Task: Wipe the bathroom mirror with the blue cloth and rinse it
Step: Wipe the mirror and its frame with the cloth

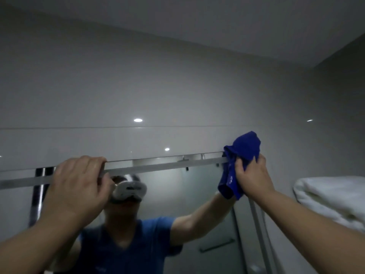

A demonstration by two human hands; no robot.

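Observation:
The bathroom mirror (167,194) fills the lower middle of the head view, its top edge running from left to upper right. My right hand (251,178) grips the crumpled blue cloth (244,153) and presses it against the mirror's top right corner. My left hand (79,182) holds the mirror's top edge, fingers curled over it. The glass reflects a person in a blue shirt with a headset, and both raised arms.
A folded white towel (333,196) lies on a shelf at the right, close to my right forearm. Glossy grey wall tiles (177,95) rise above the mirror to the ceiling. A shower enclosure shows in the reflection.

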